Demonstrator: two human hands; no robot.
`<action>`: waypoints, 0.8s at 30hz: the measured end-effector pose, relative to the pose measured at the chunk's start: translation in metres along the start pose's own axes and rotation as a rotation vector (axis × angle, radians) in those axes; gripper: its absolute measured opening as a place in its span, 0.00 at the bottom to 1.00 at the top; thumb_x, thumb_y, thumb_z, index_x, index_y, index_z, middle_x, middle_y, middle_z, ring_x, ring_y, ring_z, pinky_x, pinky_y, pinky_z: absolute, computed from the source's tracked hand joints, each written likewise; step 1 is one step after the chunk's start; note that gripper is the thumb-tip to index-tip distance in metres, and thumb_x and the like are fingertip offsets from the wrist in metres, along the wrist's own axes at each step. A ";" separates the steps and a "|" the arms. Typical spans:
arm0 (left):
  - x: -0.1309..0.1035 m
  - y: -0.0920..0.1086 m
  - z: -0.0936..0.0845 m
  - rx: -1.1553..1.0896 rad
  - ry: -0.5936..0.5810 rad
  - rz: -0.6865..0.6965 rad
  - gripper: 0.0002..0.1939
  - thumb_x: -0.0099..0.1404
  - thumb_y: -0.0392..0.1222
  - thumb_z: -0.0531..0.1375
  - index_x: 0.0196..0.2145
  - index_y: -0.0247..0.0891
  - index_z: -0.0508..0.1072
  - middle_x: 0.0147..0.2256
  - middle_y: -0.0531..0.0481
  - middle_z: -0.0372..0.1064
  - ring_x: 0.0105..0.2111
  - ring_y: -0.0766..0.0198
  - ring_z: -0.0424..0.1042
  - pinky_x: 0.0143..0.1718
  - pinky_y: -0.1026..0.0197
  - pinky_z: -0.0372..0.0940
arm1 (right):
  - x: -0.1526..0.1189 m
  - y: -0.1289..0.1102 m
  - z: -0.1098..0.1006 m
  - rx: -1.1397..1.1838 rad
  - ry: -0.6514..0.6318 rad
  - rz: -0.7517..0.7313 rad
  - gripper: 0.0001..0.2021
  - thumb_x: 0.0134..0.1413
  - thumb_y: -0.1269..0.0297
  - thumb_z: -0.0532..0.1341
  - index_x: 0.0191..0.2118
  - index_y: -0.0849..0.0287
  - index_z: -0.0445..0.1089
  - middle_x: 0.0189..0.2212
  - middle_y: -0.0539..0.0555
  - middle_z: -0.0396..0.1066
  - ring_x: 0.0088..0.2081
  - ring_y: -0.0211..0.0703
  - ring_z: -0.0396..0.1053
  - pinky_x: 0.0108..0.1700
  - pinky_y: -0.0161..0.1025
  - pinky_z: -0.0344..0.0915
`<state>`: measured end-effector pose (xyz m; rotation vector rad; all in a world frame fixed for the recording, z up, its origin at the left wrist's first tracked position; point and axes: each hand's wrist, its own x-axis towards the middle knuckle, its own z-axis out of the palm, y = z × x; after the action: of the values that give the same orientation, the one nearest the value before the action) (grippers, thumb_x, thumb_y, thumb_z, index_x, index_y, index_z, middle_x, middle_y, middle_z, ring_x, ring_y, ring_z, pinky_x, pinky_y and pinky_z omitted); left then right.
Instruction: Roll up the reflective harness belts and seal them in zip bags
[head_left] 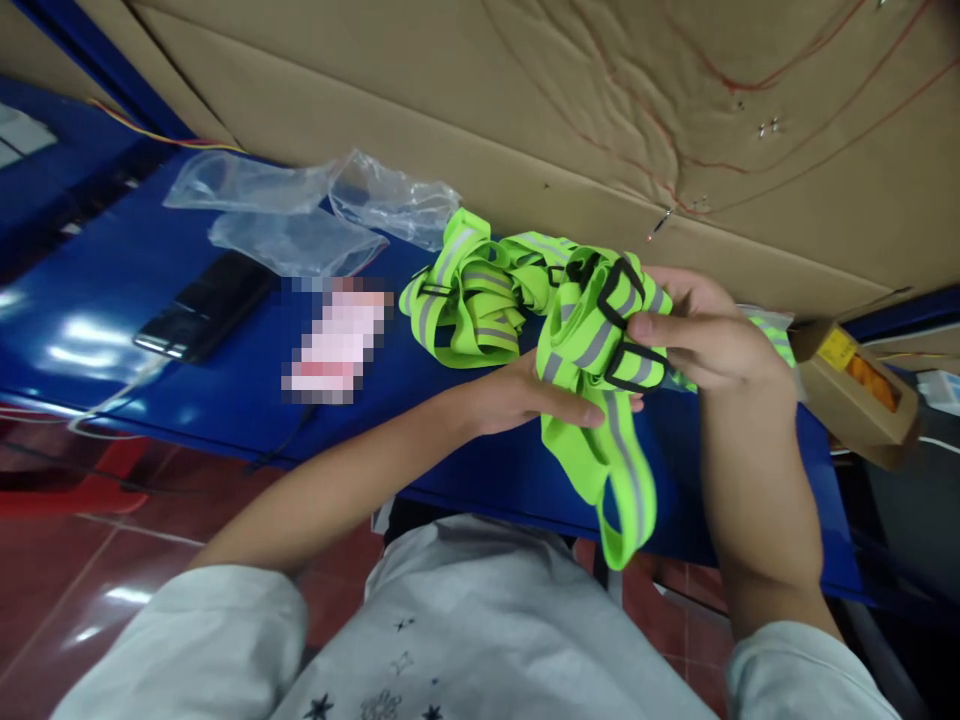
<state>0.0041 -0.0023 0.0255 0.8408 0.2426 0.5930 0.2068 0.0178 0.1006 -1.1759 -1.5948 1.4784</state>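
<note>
Between my hands is a bundled neon-green reflective strap [600,330] with grey stripes and black buckles. My left hand [536,395] supports it from below and the left, thumb across the front. On the right side my right hand [701,335] grips it, with the thumb beside a black buckle [636,366]. One loop of the strap hangs down towards my lap. Behind it on the blue table [465,455] lies a second coiled green reflective strap [472,300], also with black buckles. Most fingers of both hands are hidden behind the bundle.
Clear plastic bags [300,205] lie at the back left, near a black phone-like device [206,305] with a cable and a blurred pink-and-white item [337,345]. A cardboard box [859,390] stands at the right. Brown board [420,90] with red wires rises behind.
</note>
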 end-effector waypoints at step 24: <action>0.011 0.023 -0.027 -0.335 0.278 0.315 0.05 0.70 0.43 0.65 0.42 0.41 0.80 0.41 0.52 0.80 0.49 0.59 0.79 0.47 0.61 0.73 | 0.010 0.019 0.027 -0.977 -0.038 -0.702 0.27 0.73 0.62 0.57 0.74 0.47 0.61 0.72 0.53 0.63 0.74 0.57 0.57 0.76 0.63 0.54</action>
<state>-0.0077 0.0334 0.0255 0.4712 0.2556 1.0182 0.1820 0.0160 0.0768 -0.8482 -2.5066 0.2332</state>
